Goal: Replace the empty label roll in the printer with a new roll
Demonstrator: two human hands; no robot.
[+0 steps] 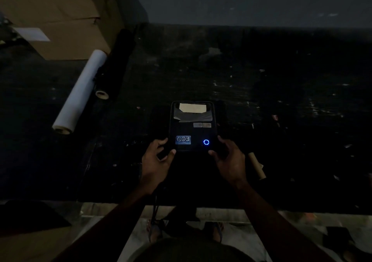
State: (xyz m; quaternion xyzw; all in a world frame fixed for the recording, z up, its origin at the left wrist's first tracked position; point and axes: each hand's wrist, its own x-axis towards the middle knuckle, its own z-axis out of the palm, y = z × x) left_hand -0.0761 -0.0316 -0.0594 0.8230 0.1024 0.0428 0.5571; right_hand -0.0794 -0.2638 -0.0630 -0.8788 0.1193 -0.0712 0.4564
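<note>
Far to the left hand's [156, 161] left lies a long white paper roll [79, 91]; the hand itself curls loosely at the near left corner of the small black plastic label printer [192, 125], which sits between both hands and looks light, rigid, best gripped by its sides. The right hand [228, 159] cups the near right corner, a bare brown cardboard core [256, 168] just right of it; in the dark, grip firmness is unclear.

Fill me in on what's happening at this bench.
A person stands at a dark table, with the left hand and right hand gripping the near corners of a small black label printer. Its blue ring light glows. A bare cardboard core lies beside the right hand. A long white roll rests far left, untouched.
</note>
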